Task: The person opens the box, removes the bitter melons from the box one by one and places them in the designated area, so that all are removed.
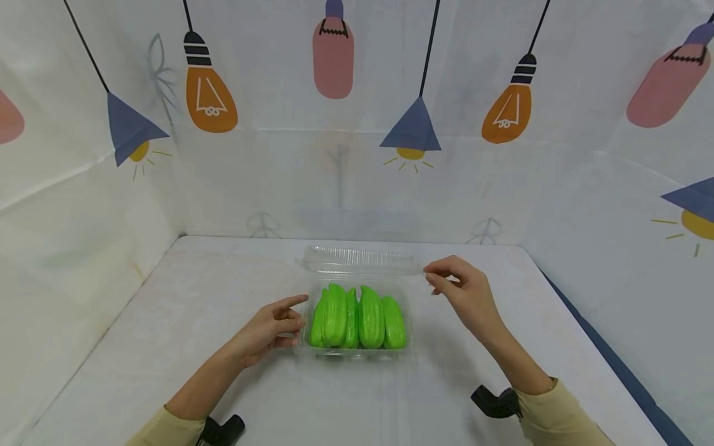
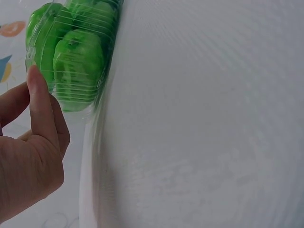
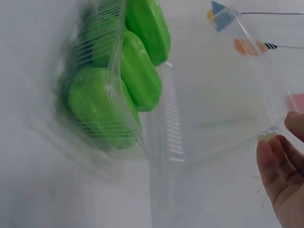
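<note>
A clear plastic clamshell container (image 1: 357, 353) rests on the table, holding several glossy green, pepper-like vegetables (image 1: 370, 317) side by side. Its hinged lid (image 1: 362, 260) is raised at the far side, seen as a large transparent panel in the right wrist view. My right hand (image 1: 465, 291) pinches the lid's right corner between thumb and fingertips (image 3: 266, 142). At the container's left side is my left hand (image 1: 273, 331), index finger extended toward the rim and the other fingers loosely bent. In the left wrist view a fingertip (image 2: 33, 76) touches the container's edge.
The white table (image 1: 195, 297) ends at a back edge against a pale curtain (image 1: 268, 167) printed with lamps and bulbs. More curtain hangs at the left and right. Black wrist mounts (image 1: 496, 402) sit at both sleeves.
</note>
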